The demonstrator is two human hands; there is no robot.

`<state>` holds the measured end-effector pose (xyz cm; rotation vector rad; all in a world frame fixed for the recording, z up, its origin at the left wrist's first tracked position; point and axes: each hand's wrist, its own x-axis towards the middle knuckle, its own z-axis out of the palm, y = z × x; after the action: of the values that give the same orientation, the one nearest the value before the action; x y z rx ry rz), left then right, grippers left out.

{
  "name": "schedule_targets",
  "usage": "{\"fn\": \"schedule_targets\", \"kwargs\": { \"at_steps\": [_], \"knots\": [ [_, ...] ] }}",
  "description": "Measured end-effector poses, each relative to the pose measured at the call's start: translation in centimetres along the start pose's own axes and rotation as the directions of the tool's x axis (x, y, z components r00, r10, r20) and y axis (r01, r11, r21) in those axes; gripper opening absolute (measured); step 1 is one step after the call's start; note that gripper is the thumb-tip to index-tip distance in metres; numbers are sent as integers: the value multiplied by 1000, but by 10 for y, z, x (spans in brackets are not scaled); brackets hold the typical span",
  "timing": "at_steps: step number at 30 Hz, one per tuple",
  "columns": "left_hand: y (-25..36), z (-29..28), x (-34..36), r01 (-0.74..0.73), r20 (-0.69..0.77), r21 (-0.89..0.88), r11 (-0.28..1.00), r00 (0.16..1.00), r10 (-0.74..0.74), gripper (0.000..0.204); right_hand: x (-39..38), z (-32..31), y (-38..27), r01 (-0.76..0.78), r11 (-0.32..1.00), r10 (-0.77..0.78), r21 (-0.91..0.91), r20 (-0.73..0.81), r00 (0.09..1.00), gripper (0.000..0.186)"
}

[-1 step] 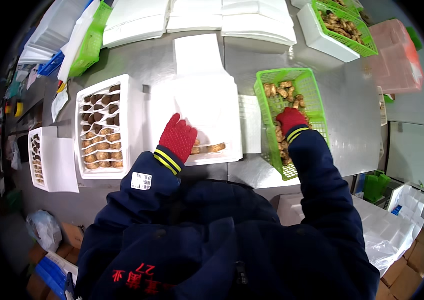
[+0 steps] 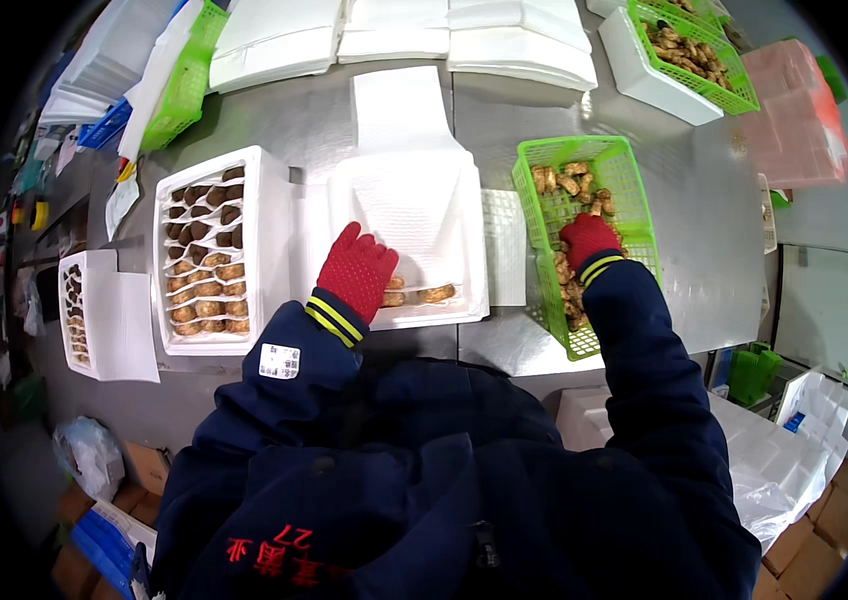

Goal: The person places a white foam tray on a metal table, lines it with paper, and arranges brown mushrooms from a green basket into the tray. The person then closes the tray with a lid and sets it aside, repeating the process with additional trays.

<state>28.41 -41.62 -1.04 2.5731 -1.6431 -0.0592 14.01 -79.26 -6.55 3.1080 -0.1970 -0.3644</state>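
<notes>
My left hand (image 2: 354, 275), in a red dotted glove, lies open at the left side of a white foam box (image 2: 411, 185), its fingers slightly bent. Near that box's front edge a few tan mushrooms (image 2: 436, 294) sit in a row, partly hidden by the hand. My right hand (image 2: 589, 240), gloved the same way, reaches into a green plastic basket (image 2: 627, 172) of tan mushrooms (image 2: 574, 178); its fingers are curled, and what they hold is hidden.
Another foam box (image 2: 279, 250) with rows of dark and tan mushrooms stands left, a smaller one (image 2: 104, 265) farther left. Stacked white sheets (image 2: 394, 30), green baskets (image 2: 184, 75) and a filled basket on a foam box (image 2: 634, 85) line the steel table's (image 2: 704, 240) back.
</notes>
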Motion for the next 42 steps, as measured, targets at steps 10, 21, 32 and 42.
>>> {"fn": "schedule_targets", "kwargs": {
  "at_steps": [10, 21, 32, 42],
  "knots": [
    [11, 14, 4, -14, 149, 64, 998, 989, 4, 10, 18, -68, -182, 494, 641, -399, 588, -294, 868, 17],
    [15, 45, 12, 130, 101, 154, 979, 984, -147, 13, 44, -74, -220, 426, 904, -378, -41, 391, 839, 14],
    [2, 40, 65, 153, -57, 168, 974, 988, -145, 12, 71, -54, -203, 402, 912, -394, -79, 100, 914, 14],
    [-3, 39, 73, 148, -51, 142, 979, 989, -142, 12, 79, -51, -209, 390, 920, -363, -41, 285, 887, 20]
  ]
}}
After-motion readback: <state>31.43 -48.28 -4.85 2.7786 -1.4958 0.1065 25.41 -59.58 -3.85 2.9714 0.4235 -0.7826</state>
